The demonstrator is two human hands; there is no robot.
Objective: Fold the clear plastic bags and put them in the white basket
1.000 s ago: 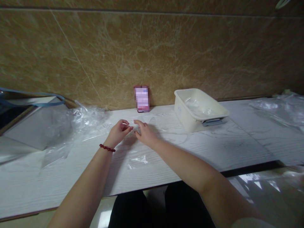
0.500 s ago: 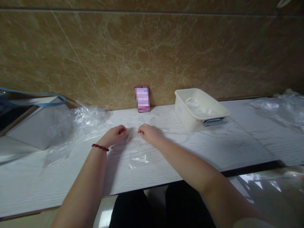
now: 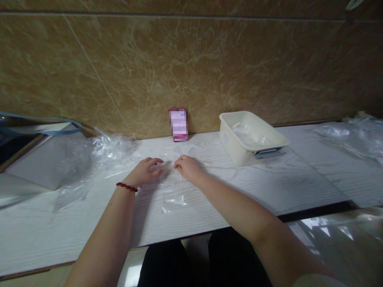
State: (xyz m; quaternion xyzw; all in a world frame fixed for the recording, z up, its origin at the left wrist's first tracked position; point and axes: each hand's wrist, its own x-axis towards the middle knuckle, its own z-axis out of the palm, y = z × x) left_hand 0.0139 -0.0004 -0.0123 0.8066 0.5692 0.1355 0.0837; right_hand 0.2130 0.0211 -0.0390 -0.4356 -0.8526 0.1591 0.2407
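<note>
A clear plastic bag (image 3: pixel 175 197) lies flat on the white wood-grain table in front of me. At its left side is my left hand (image 3: pixel 148 169), with thumb and fingers apart and nothing between them; a red beaded bracelet circles that wrist. My right hand (image 3: pixel 187 166) is closed in a pinch over the upper part of the bag, the fingertips on its thin film. The film is so transparent that its edges are hard to make out.
A phone (image 3: pixel 179 124) leans against the brown marbled wall. To the right stands a cream plastic bin (image 3: pixel 236 149) with clear plastic inside. Crumpled clear plastic (image 3: pixel 112 149) lies on the left beside a white box (image 3: pixel 38 159); more plastic sheeting (image 3: pixel 356 135) is at far right.
My left hand has gone from curled fingers to spread thumb and fingers. The right hand stays pinched in nearly the same spot, and the bag looks unmoved.
</note>
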